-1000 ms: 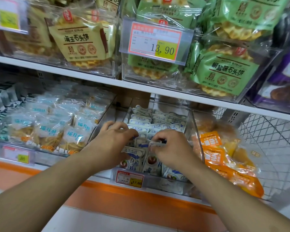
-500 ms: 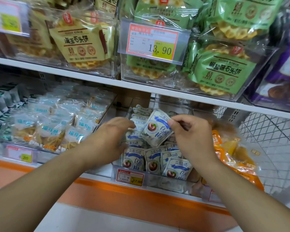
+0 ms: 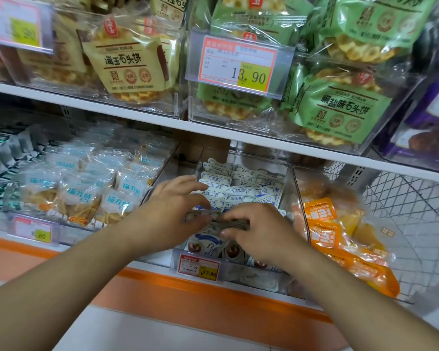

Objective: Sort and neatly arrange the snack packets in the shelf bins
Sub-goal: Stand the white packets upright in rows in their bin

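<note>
Both hands work over the clear bin (image 3: 288, 173) at 6 o'clock on the lower shelf. The left hand (image 3: 173, 219) curls its fingers on the top edge of a white packet (image 3: 200, 216) in the front row. The right hand (image 3: 257, 230) pinches the next packet edge (image 3: 235, 225) at its 9 o'clock. More white packets (image 3: 241, 191) stand in rows behind. Orange packets (image 3: 322, 229) lie at 3 o'clock.
</note>
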A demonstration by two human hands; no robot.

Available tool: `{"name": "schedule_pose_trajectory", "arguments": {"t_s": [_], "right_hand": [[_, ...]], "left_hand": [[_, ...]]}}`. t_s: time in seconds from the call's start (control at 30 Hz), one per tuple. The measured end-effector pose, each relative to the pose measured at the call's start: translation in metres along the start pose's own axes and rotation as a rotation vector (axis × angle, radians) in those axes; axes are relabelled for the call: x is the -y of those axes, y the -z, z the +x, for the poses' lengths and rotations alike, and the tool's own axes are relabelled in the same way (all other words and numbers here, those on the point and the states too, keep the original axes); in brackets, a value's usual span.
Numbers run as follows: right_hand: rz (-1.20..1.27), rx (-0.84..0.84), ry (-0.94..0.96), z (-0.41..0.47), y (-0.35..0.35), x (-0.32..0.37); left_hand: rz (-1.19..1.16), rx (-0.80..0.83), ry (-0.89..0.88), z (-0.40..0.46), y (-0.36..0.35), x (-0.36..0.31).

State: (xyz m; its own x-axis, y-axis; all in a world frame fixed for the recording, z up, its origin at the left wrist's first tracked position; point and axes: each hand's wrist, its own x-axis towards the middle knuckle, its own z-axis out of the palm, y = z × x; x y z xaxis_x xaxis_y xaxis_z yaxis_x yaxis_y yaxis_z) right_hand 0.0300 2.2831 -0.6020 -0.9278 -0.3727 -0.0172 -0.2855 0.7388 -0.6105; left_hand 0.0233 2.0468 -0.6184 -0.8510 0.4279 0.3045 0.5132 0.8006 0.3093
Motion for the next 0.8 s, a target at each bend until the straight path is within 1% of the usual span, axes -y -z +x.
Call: {"name": "schedule_pose_trajectory", "arguments": {"t_s": [0.1,0.17,0.23,0.33,0.4,0.47,0.53,0.67,0.8], "right_hand": [[-0.053,-0.023,0.026,0.001,-0.007,-0.007],[-0.027,-0.024,0.045,0.004,-0.013,-0.004],[-0.005,0.004,0.057,0.007,-0.013,-0.001],[-0.002,-0.009,0.022,0.010,-0.003,-0.006],[-0.098,-0.002,0.002,0.010,0.007,-0.016],[-0.290,0.079,-0.002,0.009,0.009,-0.024],[-0.426,0.099,0.002,0.006,0.007,-0.026],[-0.536,0.020,0.000,0.004,0.006,-0.024],[-0.534,0.005,-0.007,0.007,0.000,-0.027]], "left_hand": [[0.059,0.039,-0.086,0.003,-0.001,-0.008],[0.098,0.065,-0.126,0.004,-0.003,-0.010],[0.124,0.079,-0.126,0.004,-0.002,-0.008],[0.157,0.112,-0.056,0.006,0.002,-0.006],[0.186,0.134,-0.032,0.008,0.002,-0.007],[0.190,0.167,-0.017,0.009,0.001,-0.010],[0.223,0.200,-0.012,0.012,0.000,-0.015],[0.274,0.223,0.002,0.012,-0.003,-0.022],[0.296,0.203,-0.004,0.010,-0.006,-0.023]]}}
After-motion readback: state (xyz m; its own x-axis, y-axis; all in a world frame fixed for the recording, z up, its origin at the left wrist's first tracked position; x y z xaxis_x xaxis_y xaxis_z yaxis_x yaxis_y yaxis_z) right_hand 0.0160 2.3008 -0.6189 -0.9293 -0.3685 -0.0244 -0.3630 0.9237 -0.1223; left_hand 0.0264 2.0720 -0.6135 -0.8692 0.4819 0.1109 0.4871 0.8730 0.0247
